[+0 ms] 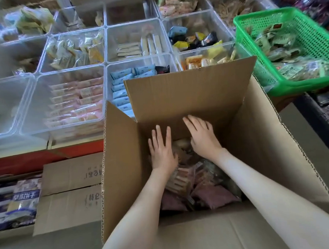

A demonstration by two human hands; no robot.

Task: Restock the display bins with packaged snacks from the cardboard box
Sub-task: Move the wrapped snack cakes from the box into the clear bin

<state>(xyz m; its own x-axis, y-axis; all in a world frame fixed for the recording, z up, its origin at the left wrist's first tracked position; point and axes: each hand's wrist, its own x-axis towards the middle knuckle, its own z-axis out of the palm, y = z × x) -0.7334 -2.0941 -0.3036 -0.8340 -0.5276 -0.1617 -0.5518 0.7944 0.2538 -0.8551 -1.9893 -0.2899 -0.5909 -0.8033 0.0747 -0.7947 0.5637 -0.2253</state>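
An open cardboard box (266, 147) stands in front of me with its flaps up. Pink and brown packaged snacks (211, 195) lie at its bottom. Both my hands reach down into it. My left hand (162, 149) has its fingers spread flat over the packets at the far left. My right hand (202, 135) lies beside it, fingers straight, near the far wall. Neither hand grips a packet. Beyond the box stand clear display bins (107, 64), one with pink packets (76, 102), one with blue packets (123, 82).
A green mesh basket (251, 49) of snack packs sits at the right, behind the box's right flap. Closed cardboard cartons (68, 190) and a blue printed package (15, 204) lie at the lower left. A red shelf edge (37, 159) runs under the bins.
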